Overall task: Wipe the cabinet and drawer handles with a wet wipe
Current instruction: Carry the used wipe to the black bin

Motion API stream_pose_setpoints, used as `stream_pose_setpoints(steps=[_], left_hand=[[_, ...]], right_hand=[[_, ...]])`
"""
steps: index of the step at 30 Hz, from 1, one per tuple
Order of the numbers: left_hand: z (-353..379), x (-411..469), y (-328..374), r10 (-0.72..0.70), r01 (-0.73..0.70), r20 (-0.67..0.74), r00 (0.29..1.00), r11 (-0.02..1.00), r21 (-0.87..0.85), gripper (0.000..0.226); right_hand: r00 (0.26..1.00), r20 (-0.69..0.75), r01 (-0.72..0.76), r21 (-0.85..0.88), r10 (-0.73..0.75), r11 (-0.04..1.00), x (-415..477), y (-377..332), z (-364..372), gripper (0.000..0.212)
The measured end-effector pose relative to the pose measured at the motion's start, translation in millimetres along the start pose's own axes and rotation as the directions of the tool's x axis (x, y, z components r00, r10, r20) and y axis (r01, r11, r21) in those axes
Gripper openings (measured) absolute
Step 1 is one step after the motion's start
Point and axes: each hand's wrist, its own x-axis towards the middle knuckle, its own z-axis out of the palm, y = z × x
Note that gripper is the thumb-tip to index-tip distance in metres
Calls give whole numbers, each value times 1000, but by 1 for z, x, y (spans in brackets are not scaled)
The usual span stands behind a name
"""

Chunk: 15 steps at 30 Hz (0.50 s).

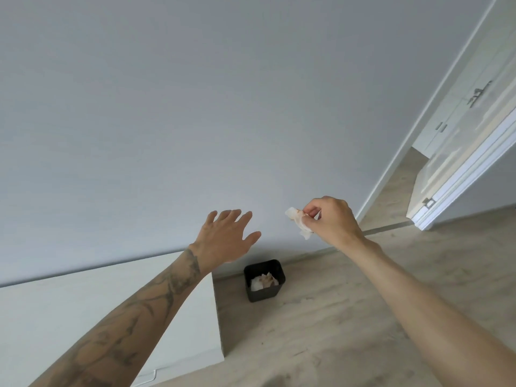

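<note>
My right hand [333, 217] pinches a crumpled, soiled wet wipe [300, 222] between thumb and fingertips, held in the air in front of the grey wall, above and to the right of a small black bin [264, 280]. My left hand [227, 237] hovers with fingers spread and holds nothing, above the far right corner of a white cabinet [83, 311]. A thin white handle [148, 375] shows on the cabinet's front near the bottom edge of the view.
The black bin stands on the wood floor against the wall, just right of the cabinet, with used wipes inside. An open white door [458, 152] with a metal lever is at the right; white cupboards with small handles [441, 127] show through the doorway.
</note>
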Motion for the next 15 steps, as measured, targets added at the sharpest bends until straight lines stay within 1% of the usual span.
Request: stream_pose_setpoints(steps=[7, 11, 15], left_hand=[[84, 104, -17, -119, 119, 24, 993, 993, 0, 68], [144, 146, -27, -154, 154, 84, 985, 988, 3, 68], [221, 180, -32, -213, 220, 113, 970, 974, -58, 67]], right_hand=[[988, 157, -9, 7, 7, 1000, 99, 77, 86, 8], [963, 263, -58, -18, 60, 998, 132, 128, 151, 10], [941, 327, -72, -51, 85, 996, 160, 186, 231, 9]])
